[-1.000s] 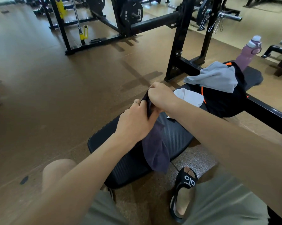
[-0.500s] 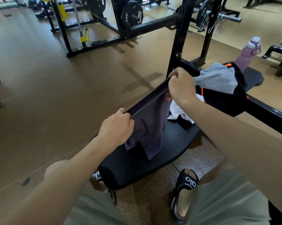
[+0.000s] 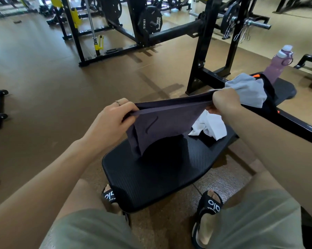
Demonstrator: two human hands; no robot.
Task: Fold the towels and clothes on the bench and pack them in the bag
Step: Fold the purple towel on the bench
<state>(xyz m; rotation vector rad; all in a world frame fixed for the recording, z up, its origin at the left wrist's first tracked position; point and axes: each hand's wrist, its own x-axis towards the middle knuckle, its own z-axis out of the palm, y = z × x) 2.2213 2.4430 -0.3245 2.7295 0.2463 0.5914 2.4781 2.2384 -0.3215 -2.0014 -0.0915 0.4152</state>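
The left hand [image 3: 114,121] and the right hand [image 3: 223,103] each pinch one end of a dark purple garment [image 3: 162,126], fingers curled round its top edge, holding it stretched taut in the air above the black bench [image 3: 151,177]. Its lower part hangs toward the pad. Just beyond it a crumpled white cloth [image 3: 210,126] lies on the bench, and farther along a grey towel [image 3: 246,88] is draped over a black bag [image 3: 270,97]
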